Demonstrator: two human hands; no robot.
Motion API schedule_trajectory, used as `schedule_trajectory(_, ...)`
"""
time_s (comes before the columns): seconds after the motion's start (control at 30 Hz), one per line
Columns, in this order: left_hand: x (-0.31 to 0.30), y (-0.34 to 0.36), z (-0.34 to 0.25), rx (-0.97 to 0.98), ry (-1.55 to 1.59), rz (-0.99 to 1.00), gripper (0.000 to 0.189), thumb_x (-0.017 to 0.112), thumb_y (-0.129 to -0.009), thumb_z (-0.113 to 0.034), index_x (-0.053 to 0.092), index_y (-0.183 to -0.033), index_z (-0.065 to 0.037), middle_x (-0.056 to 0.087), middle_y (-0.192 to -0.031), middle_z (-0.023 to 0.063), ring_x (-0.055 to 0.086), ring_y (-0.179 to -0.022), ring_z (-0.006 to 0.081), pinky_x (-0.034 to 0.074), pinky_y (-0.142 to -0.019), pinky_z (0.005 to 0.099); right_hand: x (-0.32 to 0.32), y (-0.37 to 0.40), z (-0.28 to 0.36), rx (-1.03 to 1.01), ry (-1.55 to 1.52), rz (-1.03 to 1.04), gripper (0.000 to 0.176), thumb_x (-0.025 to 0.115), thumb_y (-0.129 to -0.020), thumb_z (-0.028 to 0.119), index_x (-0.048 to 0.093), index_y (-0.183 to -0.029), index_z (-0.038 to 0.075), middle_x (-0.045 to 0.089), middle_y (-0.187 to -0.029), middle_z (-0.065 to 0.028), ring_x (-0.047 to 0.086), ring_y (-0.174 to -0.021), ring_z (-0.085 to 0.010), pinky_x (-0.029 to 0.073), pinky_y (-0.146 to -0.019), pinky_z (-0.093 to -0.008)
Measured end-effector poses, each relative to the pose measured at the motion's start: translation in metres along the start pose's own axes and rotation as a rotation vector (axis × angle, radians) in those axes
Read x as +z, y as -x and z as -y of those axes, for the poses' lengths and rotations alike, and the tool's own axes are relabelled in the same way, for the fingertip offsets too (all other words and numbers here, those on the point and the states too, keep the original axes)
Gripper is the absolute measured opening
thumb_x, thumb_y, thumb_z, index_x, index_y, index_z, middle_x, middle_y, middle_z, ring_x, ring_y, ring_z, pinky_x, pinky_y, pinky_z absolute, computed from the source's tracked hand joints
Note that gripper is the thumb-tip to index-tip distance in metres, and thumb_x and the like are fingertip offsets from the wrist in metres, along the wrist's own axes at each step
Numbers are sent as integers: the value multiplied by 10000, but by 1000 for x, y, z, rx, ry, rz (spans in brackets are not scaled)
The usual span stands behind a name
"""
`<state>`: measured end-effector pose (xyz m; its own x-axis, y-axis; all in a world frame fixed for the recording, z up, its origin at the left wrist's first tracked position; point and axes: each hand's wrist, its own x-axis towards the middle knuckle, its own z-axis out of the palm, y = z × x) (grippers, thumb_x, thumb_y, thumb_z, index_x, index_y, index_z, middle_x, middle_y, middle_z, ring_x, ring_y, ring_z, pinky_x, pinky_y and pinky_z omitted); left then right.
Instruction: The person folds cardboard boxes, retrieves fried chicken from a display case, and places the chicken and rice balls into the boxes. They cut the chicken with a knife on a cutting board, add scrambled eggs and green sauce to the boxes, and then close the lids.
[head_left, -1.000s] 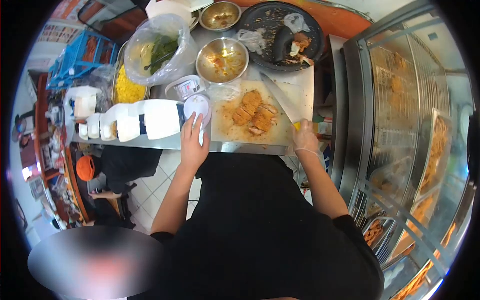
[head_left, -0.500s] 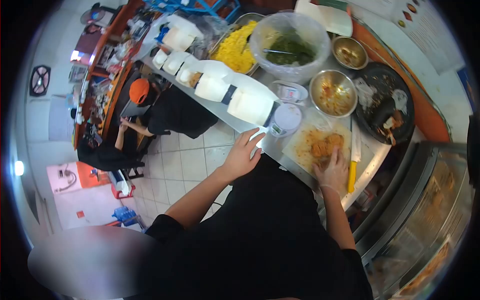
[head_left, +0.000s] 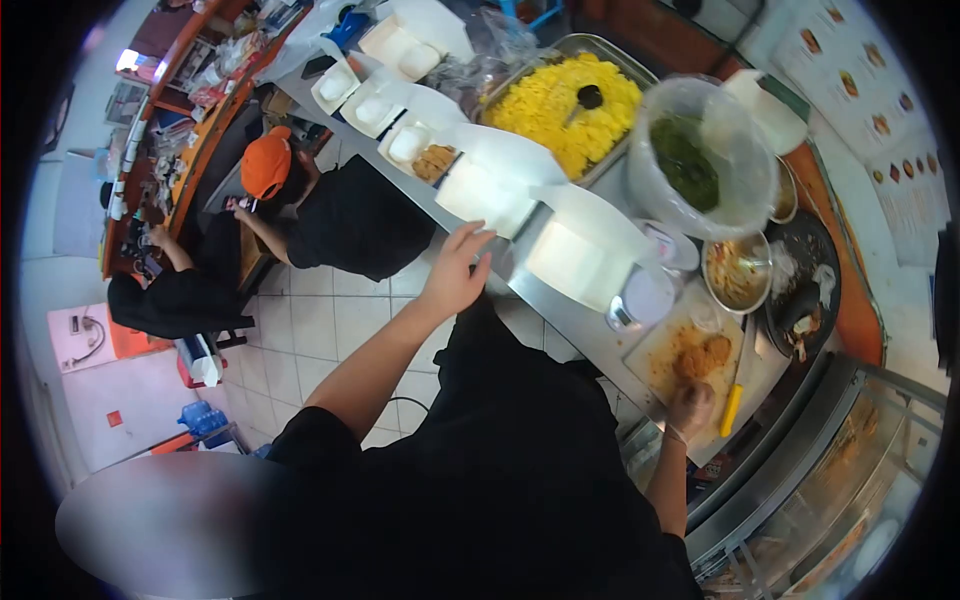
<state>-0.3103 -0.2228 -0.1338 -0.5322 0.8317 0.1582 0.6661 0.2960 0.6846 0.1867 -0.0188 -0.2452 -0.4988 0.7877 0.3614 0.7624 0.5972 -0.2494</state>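
My left hand [head_left: 455,272] hangs by the front edge of the counter, fingers spread and holding nothing, close to an open white takeaway box [head_left: 486,198]. Beyond the fingers, a second open box [head_left: 575,262] lies to the right. My right hand [head_left: 690,407], in what looks like a clear glove, is curled closed at the near side of a piece of fried chicken [head_left: 704,356]. What the curled fingers hold, if anything, is hidden. The chicken lies on a crumb-stained cutting board [head_left: 648,362]. A yellow-handled knife [head_left: 732,410] rests right of that hand.
Behind the boxes stand a tray of yellow rice [head_left: 570,105] and a plastic tub of greens [head_left: 690,160]. A scale [head_left: 645,297], a steel bowl [head_left: 738,272] and a black pan [head_left: 800,315] sit near the board. A person in an orange cap [head_left: 265,165] is at the left.
The view has swung left toward the boxes. My right hand has drawn back from on top of the chicken and curled up. My left hand stays spread, now nearer the boxes.
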Motion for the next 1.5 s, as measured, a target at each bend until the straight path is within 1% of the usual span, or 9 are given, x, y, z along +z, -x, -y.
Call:
schedule_trajectory(0.2,-81,-76,152,-162,233,-478,214,621,-924,-51,640,-1135,-20,623,-1102,158,627,-934,244,511,-790,320,-55,-91,109,1156,-667,-668,143,743,-837,74,636,-929,95,667,-887,-22,608,-721,-131,491,-595,-300)
schedule_trajectory(0.43,-111,-123,278,-865,962,-545,260,590,-1022,-260,499,-1150,-53,574,-1016,63,603,-885,173,518,-752,325,17,-275,486,314,-1019,719,245,714,-821,-48,591,-999,66,580,-1011,-40,602,-858,-143,554,-714,-293)
schedule_trajectory(0.5,-112,-120,279,-937,1104,-505,334,564,-1027,-327,473,-1223,-72,562,-1122,82,616,-989,203,542,-791,369,86,-318,592,-349,-802,690,159,748,-818,105,619,-899,57,609,-920,-106,626,-819,-252,535,-733,-356)
schedule_trajectory(0.77,-131,-119,289,-1019,1332,-365,477,461,-1056,-394,491,-1415,-81,588,-1336,129,595,-1189,281,520,-965,472,274,-331,721,-584,-114,525,489,687,-788,186,596,-1214,-35,608,-1262,-236,594,-1192,-357,480,-1029,-466)
schedule_trajectory(0.93,-139,-122,300,-833,1518,25,553,364,-1079,-426,422,-1502,-75,531,-1464,112,497,-1362,276,387,-1155,449,164,-275,635,-655,-467,54,365,623,-853,189,667,-1194,65,620,-1304,-196,564,-1267,-349,449,-1073,-444)
schedule_trajectory(1.07,-133,-117,311,-836,950,-58,677,456,-1051,-443,236,-1575,-75,362,-1563,199,467,-1358,363,402,-1124,513,44,-243,487,-435,-707,584,138,648,-843,164,683,-962,104,661,-1078,-125,614,-1106,-357,502,-930,-465)
schedule_trajectory(1.23,-118,-93,309,-853,469,-168,613,424,-1060,-455,286,-1547,-109,441,-1494,146,605,-1181,336,509,-960,450,-24,-110,230,534,-121,-138,569,829,-700,302,651,-1203,107,583,-1244,-189,523,-1210,-400,406,-1057,-509)
schedule_trajectory(1.4,-88,-74,238,-1130,308,-271,581,433,-1047,-461,318,-1524,-150,486,-1411,134,648,-1054,303,543,-822,414,-57,-77,74,534,185,319,1083,850,-675,543,334,-1579,245,239,-1629,-217,191,-1526,-402,178,-1234,-557)
schedule_trajectory(1.5,-80,-69,206,-1051,263,-218,599,461,-1034,-483,337,-1515,-148,486,-1419,140,653,-1028,303,547,-799,397,-48,-89,22,317,111,394,1019,808,-712,572,366,-1567,237,248,-1629,-226,184,-1530,-417,152,-1237,-573)
